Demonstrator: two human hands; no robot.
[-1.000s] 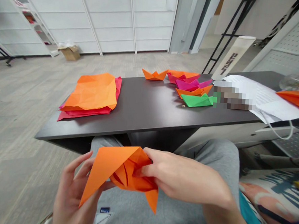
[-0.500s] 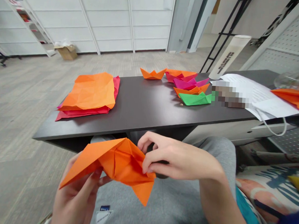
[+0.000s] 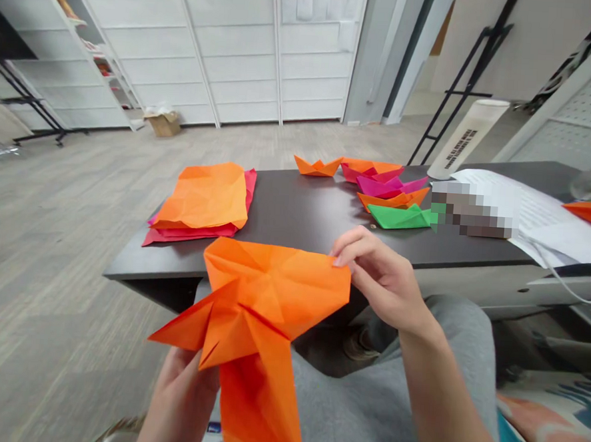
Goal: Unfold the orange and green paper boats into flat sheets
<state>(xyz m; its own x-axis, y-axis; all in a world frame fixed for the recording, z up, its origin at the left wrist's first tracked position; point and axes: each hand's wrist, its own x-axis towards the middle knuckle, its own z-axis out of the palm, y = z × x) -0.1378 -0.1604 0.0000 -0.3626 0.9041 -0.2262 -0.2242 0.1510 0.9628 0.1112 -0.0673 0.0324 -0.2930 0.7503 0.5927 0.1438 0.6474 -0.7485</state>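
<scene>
The dark surface [image 3: 296, 214] ahead of you carries, on its left part, a stack of flat sheets [image 3: 204, 202], orange on top with pink beneath. Toward the far right edge sit the finished paper boats [image 3: 377, 189]: orange, pink and green, close together and some touching. White papers [image 3: 521, 208] lie further right, beside a white cylinder [image 3: 468, 135] standing behind them.

The orange sheet [image 3: 264, 312] you are working is off the surface, held over your lap just in front of its near edge. It is heavily creased but largely opened out, with one long flap hanging down and a pointed flap to the left.

Your left hand [image 3: 182, 394] grips the sheet from below, fingers closed behind the paper; the exact hold is hidden. Your right hand [image 3: 382, 279] pinches the sheet's upper right corner between thumb and fingertips, the remaining fingers loosely curled.

Judgement: several boats are complete; this piece shows crease lines but no boat form, so most of its folding appears outstanding, and the stacked sheets are untouched.
</scene>
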